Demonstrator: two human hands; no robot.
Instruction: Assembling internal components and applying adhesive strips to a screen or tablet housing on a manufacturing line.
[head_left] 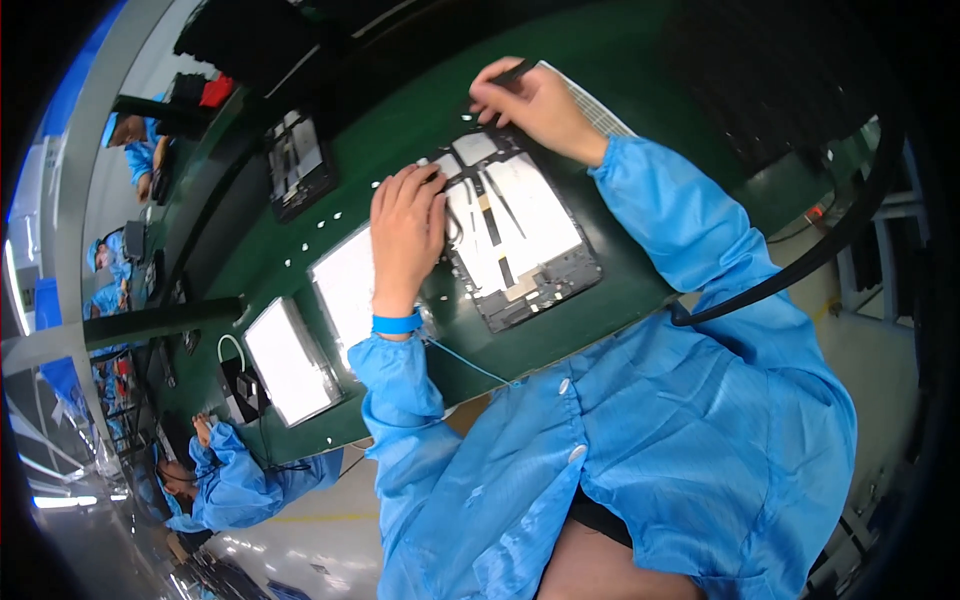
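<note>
An opened tablet (512,225) lies on the green bench in front of me, its white battery panels and dark circuit parts exposed. My left hand (405,215) rests along its upper left edge, fingers stretched out and touching it. Beyond the tablet's far edge, my right hand (525,105) is closed round a slim black tool (512,74); its exact kind and its tip do not show clearly. A blue band (397,324) circles my left wrist, with a thin blue cord (465,362) running from it toward the bench edge.
White flat sheets (345,285) and a white stack (292,360) lie left of the tablet. Another opened tablet (298,165) sits farther off. Small white bits (305,247) dot the green bench (390,125). A co-worker in blue (240,480) sits at the left.
</note>
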